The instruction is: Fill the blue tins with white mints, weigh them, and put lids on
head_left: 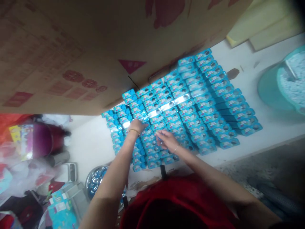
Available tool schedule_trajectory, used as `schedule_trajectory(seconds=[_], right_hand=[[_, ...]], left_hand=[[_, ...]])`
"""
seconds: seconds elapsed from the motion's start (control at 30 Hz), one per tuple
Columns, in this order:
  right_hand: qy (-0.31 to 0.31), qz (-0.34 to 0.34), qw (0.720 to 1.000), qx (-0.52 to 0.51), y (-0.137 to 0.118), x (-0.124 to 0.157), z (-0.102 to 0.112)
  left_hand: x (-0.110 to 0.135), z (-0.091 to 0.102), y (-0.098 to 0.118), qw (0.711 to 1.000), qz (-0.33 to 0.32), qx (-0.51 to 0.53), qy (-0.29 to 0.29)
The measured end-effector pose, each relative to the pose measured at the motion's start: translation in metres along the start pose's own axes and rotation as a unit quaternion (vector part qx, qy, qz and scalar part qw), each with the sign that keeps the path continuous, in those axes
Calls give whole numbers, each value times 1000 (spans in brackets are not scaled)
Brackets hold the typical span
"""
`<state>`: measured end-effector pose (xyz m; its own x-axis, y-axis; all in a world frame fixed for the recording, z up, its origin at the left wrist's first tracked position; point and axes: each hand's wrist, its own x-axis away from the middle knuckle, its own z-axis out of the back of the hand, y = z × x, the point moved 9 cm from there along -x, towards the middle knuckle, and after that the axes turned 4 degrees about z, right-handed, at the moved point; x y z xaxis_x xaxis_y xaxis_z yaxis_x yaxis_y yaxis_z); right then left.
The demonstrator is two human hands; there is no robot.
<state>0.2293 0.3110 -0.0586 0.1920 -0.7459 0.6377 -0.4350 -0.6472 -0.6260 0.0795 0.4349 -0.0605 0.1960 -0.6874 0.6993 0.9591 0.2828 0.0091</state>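
Rows of small blue printed boxes (184, 122) stand packed side by side on a white table. Round dark openings show in the tops of many; those toward the left have round blue pieces (143, 113) at that spot. My left hand (137, 126) is over the left-hand rows, fingers curled down at a box top, their tips hidden. To its right, my right hand (166, 140) hovers low over the middle rows with its fingers drawn together; whatever they hold is too blurred to make out. By my left forearm sits a metal bowl (89, 183) of shiny blue and silver round pieces.
A large cardboard carton (78, 57) with red print looms behind the boxes. At the right stands a teal bucket (269, 86) of whitish bits with a handle sticking out. Plastic bags (28, 168) and a purple container (51, 136) crowd the left. Pale yellow slabs (269, 28) lie at the upper right.
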Motion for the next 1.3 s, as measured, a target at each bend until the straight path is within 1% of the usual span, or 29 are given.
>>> schedule_trajectory(seconds=[0.07, 0.1, 0.17, 0.23, 0.27, 0.3, 0.33, 0.43, 0.5, 0.57, 0.6, 0.63, 0.67, 0.73, 0.77, 0.83, 0.9, 1.0, 1.1, 1.2, 1.23, 1.27, 1.3], right_hand=[[11, -4, 1000, -17, 4, 2, 0], [18, -8, 999, -32, 5, 3, 1], [32, -19, 997, -64, 7, 7, 0], [44, -34, 995, -89, 8, 12, -2], [48, -42, 994, -93, 10, 14, -5], [50, -49, 993, -94, 11, 17, -7], [53, -55, 993, -91, 13, 19, -10], [54, -63, 991, -107, 21, 25, -16], [45, -68, 986, -143, 27, 26, -19], [28, -71, 983, -166, 28, 28, -19], [20, -71, 983, -168, 27, 28, -18], [14, -71, 984, -164, 25, 28, -16], [11, -68, 985, -158, 22, 29, -14], [6, -60, 986, -154, 17, 29, -9], [3, -57, 986, -156, 14, 29, -6], [-1, -52, 986, -156, 12, 29, -2], [-2, -54, 989, -137, 14, 30, 3], [6, -61, 994, -92, 17, 31, 8], [28, -62, 996, -64, 18, 32, 9], [57, -60, 995, -59, 17, 33, 9], [63, -61, 994, -63, 17, 33, 9], [68, -60, 994, -67, 18, 33, 9], [71, -59, 993, -69, 19, 34, 8]], left_hand=[[12, 2, 1, 1000, 1, -21, 20], [22, 3, 5, 999, -15, -15, 35], [50, 3, 18, 991, -99, 63, 68], [83, -4, 31, 963, -196, 171, 69], [98, -9, 34, 948, -228, 215, 60], [111, -16, 35, 936, -243, 249, 55], [120, -21, 33, 929, -243, 273, 60], [135, -31, 17, 917, -207, 320, 116], [134, -35, 6, 904, -181, 366, 130], [124, -38, -4, 886, -149, 420, 125], [117, -37, -9, 883, -131, 433, 127], [109, -35, -13, 886, -113, 429, 136], [101, -32, -15, 897, -99, 405, 148], [85, -25, -13, 935, -77, 307, 157], [76, -24, -10, 954, -67, 250, 150], [61, -23, -4, 982, -50, 142, 117], [49, -24, 0, 995, -32, 54, 72], [37, -27, 3, 999, -18, -39, 10], [32, -25, 5, 996, -24, -86, -7], [39, -19, 5, 996, -22, -87, 24], [45, -17, 6, 996, -35, -63, 42], [54, -17, 9, 996, -62, -21, 57], [66, -18, 13, 992, -103, 40, 60]])
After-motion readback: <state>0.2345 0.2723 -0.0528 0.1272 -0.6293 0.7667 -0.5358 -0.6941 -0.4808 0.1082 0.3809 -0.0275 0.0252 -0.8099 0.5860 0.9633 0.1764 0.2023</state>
